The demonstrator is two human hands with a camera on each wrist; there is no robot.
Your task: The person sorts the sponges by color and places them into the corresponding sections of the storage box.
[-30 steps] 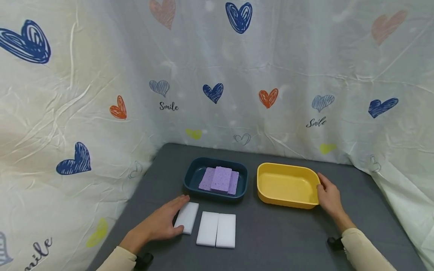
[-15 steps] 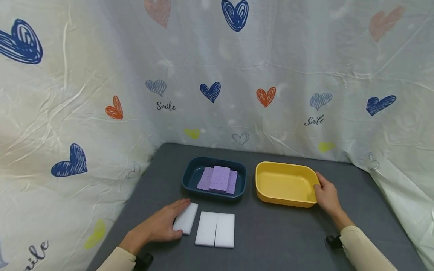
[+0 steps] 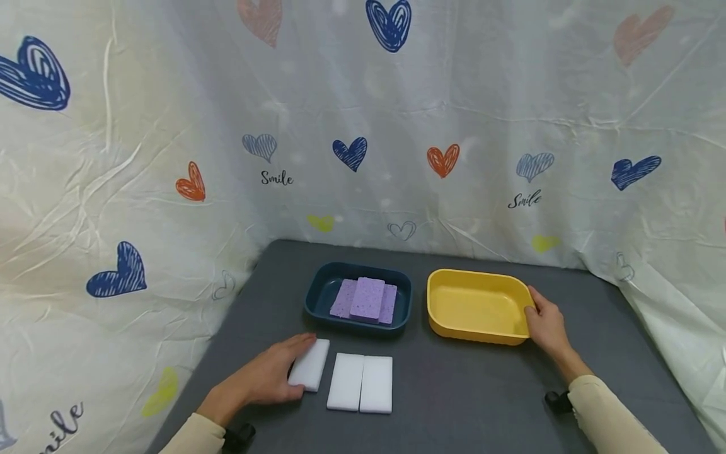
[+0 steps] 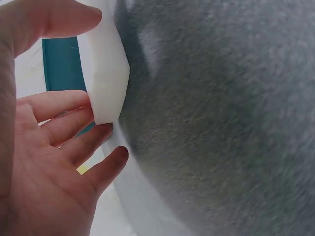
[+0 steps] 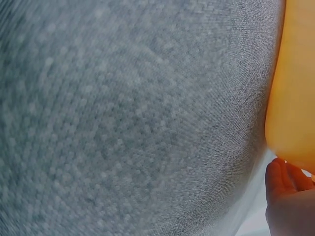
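Note:
In the head view my left hand [image 3: 266, 373] holds a white sponge block [image 3: 309, 366] lying on the grey table, thumb at its near end and fingertips at its far end. The left wrist view shows the thumb and fingers against the same sponge block [image 4: 106, 73]. Just right of it, two more white sponge blocks [image 3: 345, 382] lie side by side. My right hand [image 3: 549, 325] grips the right end of a yellow tub [image 3: 476, 335], thumb at the rim. In the right wrist view, fingers [image 5: 278, 179] touch the yellow tub [image 5: 295, 88] near its corner; the rest are cropped.
A dark blue tub [image 3: 317, 315] with several purple sponges [image 3: 368, 299] stands left of the yellow tub. Behind the grey table [image 3: 454, 397] hangs a white curtain [image 3: 488, 94] printed with hearts, which also runs down the left and right sides.
The head view shifts slightly. Both hands keep their places on the white sponge block and the yellow tub, with no clear movement of either thing.

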